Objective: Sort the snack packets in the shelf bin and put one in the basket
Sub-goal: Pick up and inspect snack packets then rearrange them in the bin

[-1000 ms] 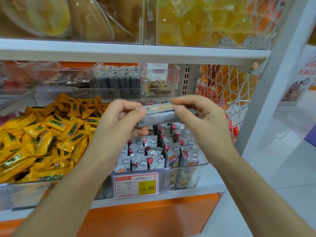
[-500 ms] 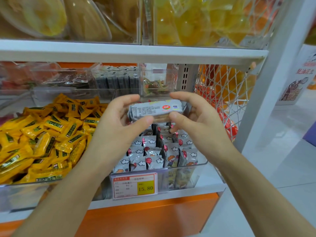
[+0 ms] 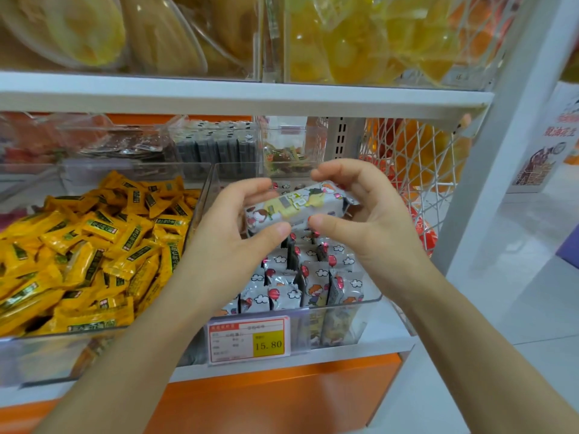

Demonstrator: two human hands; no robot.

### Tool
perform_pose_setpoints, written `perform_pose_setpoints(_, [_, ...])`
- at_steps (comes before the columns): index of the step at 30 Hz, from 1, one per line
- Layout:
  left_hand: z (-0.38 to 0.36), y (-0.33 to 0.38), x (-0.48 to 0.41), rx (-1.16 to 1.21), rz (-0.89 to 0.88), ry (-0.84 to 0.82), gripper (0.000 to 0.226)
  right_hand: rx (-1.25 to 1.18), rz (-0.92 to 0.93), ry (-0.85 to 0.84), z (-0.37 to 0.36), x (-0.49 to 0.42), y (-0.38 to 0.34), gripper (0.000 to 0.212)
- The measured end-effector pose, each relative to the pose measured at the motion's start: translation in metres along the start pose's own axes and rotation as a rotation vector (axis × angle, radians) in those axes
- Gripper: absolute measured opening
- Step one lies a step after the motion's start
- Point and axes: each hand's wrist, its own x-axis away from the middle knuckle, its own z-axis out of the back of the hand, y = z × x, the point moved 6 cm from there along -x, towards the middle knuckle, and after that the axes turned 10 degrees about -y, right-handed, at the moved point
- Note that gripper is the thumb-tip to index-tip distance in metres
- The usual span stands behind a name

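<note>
A grey snack packet (image 3: 297,205) with a cartoon print and a yellow patch is held lengthwise above the clear shelf bin (image 3: 371,300). My left hand (image 3: 233,233) pinches its left end between thumb and fingers. My right hand (image 3: 369,217) pinches its right end the same way. Below them, several matching grey packets (image 3: 313,277) with red balloons and clouds stand upright in rows in the bin. No basket is in view.
A neighbouring clear bin holds a heap of yellow packets (image 3: 94,245). A price tag (image 3: 249,341) reading 15.80 hangs on the bin front. A white shelf board (image 3: 219,95) runs overhead, with a white wire mesh (image 3: 416,170) and upright post (image 3: 507,136) to the right.
The packet has been turned in both hands: its printed cartoon face now shows instead of the plain grey label side. The hands have stayed above the bin.
</note>
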Motion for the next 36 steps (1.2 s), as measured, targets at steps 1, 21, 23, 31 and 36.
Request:
perform_pose_setpoints(1, [0.0,-0.001,0.0,-0.006,0.016,-0.008,0.04,-0.012,-0.003,0.009,0.002,0.0,0.001,0.05])
perform_pose_setpoints(21, [-0.038,-0.017,-0.039,-0.68,0.119,-0.17,0.038,0.214,-0.142,0.441,0.055,-0.003,0.014,0.02])
perform_pose_setpoints(23, [-0.052,-0.026,-0.051,-0.819,0.182,-0.323,0.041,0.234,-0.14,0.45,0.054,-0.005,0.016,0.02])
perform_pose_setpoints(31, [-0.07,-0.056,-0.048,-1.163,0.397,-0.622,0.062,0.327,-0.135,0.374,0.048,-0.015,0.026,0.022])
perform_pose_setpoints(36, [-0.064,-0.048,-0.031,-1.105,0.335,-0.579,0.058,0.557,-0.098,0.257,0.037,-0.028,0.023,0.025])
